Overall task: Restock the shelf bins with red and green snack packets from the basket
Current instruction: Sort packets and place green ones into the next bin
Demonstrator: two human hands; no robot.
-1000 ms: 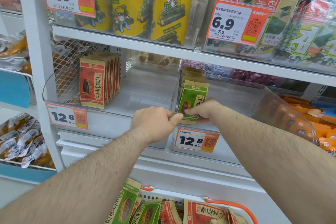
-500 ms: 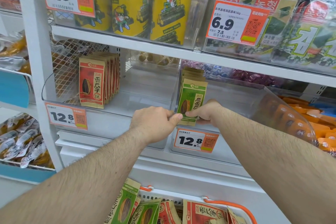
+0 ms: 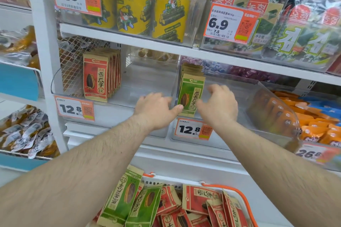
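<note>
Mid-restock, at the point of squaring up the green row. Left hand (image 3: 156,109) at the front of the clear bin (image 3: 276,97), thumb tip touching the lower left edge of the front green packet (image 3: 190,97), other fingers loosely curled, holding nothing. Right hand (image 3: 218,105) just right of that packet, fingers spread and relaxed, gripping nothing; contact with the packet impossible to tell through the motion blur. Green packets standing upright in a short row between the two hands, more of the row running back behind the front one, most of the bin to the right of the right hand bare. Up and left of the left hand, a row of red packets (image 3: 96,77) upright in the neighbouring bin (image 3: 147,83), with free room between that row and the left hand. Below both forearms, the basket (image 3: 245,201) with its orange rim, holding a loose heap of green packets and red ones, several lying at angles.

Likely next: down to the basket for another packet, sorted by colour, turned upright and face-forward, then set in front of the matching row. Care needed not to tip the standing row, unsupported on its right.
</note>
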